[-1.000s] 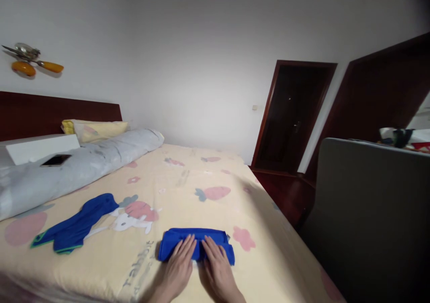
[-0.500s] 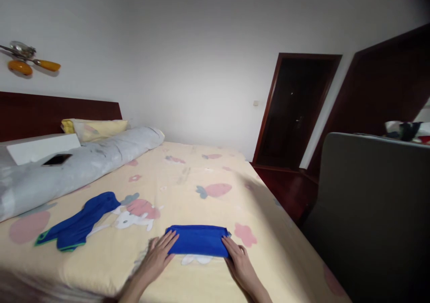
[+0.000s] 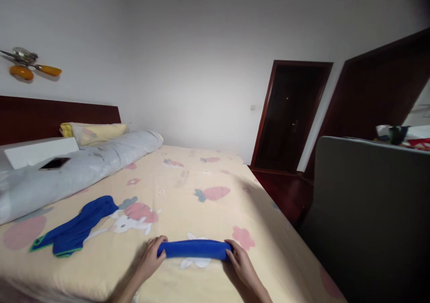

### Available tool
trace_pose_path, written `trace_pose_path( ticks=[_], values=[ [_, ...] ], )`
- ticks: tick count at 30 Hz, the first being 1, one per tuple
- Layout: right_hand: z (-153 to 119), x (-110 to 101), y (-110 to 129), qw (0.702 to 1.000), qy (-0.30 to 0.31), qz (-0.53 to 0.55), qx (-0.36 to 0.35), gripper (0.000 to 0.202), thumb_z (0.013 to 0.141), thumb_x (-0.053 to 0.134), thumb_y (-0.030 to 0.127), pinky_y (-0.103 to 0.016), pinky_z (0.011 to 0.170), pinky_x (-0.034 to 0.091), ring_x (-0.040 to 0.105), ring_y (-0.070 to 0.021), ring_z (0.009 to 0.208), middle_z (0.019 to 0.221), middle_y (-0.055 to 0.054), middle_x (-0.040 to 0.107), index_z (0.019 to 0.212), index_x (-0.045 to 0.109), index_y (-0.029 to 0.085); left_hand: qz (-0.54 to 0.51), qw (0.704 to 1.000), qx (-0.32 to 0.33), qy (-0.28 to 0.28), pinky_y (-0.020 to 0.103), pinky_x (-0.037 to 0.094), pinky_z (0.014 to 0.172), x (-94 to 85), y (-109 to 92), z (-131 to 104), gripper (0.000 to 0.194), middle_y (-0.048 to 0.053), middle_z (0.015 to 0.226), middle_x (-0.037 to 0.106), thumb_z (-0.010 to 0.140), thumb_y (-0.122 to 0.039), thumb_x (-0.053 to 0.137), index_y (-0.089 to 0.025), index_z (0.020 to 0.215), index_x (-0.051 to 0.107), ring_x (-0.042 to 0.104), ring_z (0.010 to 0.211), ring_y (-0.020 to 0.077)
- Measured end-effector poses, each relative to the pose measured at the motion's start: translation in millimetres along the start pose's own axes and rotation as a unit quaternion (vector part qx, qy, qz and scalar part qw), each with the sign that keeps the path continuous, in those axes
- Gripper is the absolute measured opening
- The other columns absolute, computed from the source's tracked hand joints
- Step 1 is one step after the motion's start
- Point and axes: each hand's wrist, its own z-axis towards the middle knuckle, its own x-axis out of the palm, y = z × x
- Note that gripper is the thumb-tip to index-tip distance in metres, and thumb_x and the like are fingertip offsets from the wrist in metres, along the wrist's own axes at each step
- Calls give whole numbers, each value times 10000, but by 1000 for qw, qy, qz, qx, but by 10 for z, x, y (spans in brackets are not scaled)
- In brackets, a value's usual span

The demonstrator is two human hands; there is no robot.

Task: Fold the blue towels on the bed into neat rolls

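A blue cloth (image 3: pixel 195 249), folded into a narrow strip, lies across the patterned bed sheet near the front. Its left end is gripped by my left hand (image 3: pixel 153 253), with the fingers on top and the thumb at the near side. My right hand (image 3: pixel 239 257) is closed on the right end in the same way. Farther left, a second blue cloth (image 3: pixel 80 224) with green edging lies loosely spread on the sheet, touched by neither hand.
A long grey roll (image 3: pixel 101 162) lies along the bed's left side, with a phone (image 3: pixel 55 163) and a white box (image 3: pixel 42 152) on it. A yellow pillow (image 3: pixel 97 133) is behind. A dark grey panel (image 3: pixel 363 213) stands right of the bed.
The front blue cloth has gone from a wider flat rectangle to a narrower strip. Both hands have changed from resting flat on its ends to gripping them.
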Motion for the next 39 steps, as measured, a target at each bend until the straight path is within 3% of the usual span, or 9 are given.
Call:
trace_pose_path(
  ticks=[3, 7, 11, 15, 18, 21, 26, 30, 39],
  values=[
    [111, 100, -91, 1000, -20, -8, 19, 423, 943, 422, 472, -379, 935, 498, 627, -259, 1069, 1162, -120, 672, 1195, 602, 183, -3, 997, -70, 26, 297, 470, 887, 3, -58, 97, 308, 27, 1000, 703, 791, -125, 413, -233, 996, 616, 636, 969, 167],
    [239, 201, -146, 992, -63, -112, 7, 327, 934, 432, 384, -408, 881, 502, 645, -267, 961, 1015, -114, 699, 1070, 657, 188, 108, 985, -123, 52, 440, 412, 977, 79, -94, 236, 349, 69, 1128, 678, 834, -151, 391, -223, 1075, 633, 577, 1134, 234],
    [287, 265, 13, 969, -105, -223, -11, 279, 884, 450, 232, -453, 915, 466, 627, -288, 1018, 1089, -134, 689, 1039, 678, 186, 124, 988, -40, 87, 425, 349, 1083, 204, -168, 337, 626, 53, 1377, 576, 763, 4, 326, -246, 1277, 581, 476, 1300, 187],
    [280, 507, 307, 969, -11, -227, -96, 426, 904, 398, 176, -441, 1033, 400, 546, -258, 1227, 1324, -119, 601, 1290, 579, 186, 103, 987, 65, 108, 356, 284, 1165, 456, -424, 377, 754, 32, 1488, 465, 725, 21, 336, -212, 1435, 432, 380, 1382, 148],
    [271, 750, 462, 965, 53, -217, -134, 502, 945, 368, 232, -454, 1092, 354, 423, -251, 1353, 1464, -102, 461, 1444, 412, 191, 109, 981, 115, 108, 424, 194, 1207, 662, -633, 365, 760, 40, 1565, 323, 750, -61, 415, -189, 1493, 320, 260, 1446, 191],
    [268, 871, 485, 962, 82, -226, -131, 575, 931, 416, 287, -481, 1129, 309, 349, -264, 1398, 1516, -91, 367, 1490, 320, 193, 118, 978, 127, 117, 480, 174, 1203, 749, -687, 340, 723, 50, 1586, 265, 829, -196, 466, -212, 1518, 247, 227, 1459, 229],
    [238, 703, 353, 959, 113, -235, -107, 602, 924, 419, 280, -479, 1150, 275, 327, -254, 1410, 1530, -59, 335, 1506, 272, 237, 132, 976, 133, 112, 487, 202, 1178, 647, -435, 288, 680, 23, 1580, 294, 894, -307, 478, -316, 1520, 213, 275, 1441, 236],
    [182, 464, 254, 961, 117, -239, -73, 560, 966, 365, 379, -481, 1159, 247, 304, -253, 1421, 1537, -60, 325, 1501, 289, 235, 145, 977, 129, 93, 441, 219, 1165, 536, -207, 238, 655, 22, 1568, 326, 927, -380, 466, -332, 1522, 197, 310, 1425, 228],
    [145, 139, 18, 964, 114, -241, -11, 519, 938, 393, 315, -500, 1073, 342, 340, -270, 1403, 1495, -87, 411, 1451, 404, 235, 167, 976, 81, 114, 415, 230, 1154, 312, 176, 125, 633, -19, 1585, 285, 949, -382, 424, -401, 1516, 143, 267, 1444, 205]
  ],
)
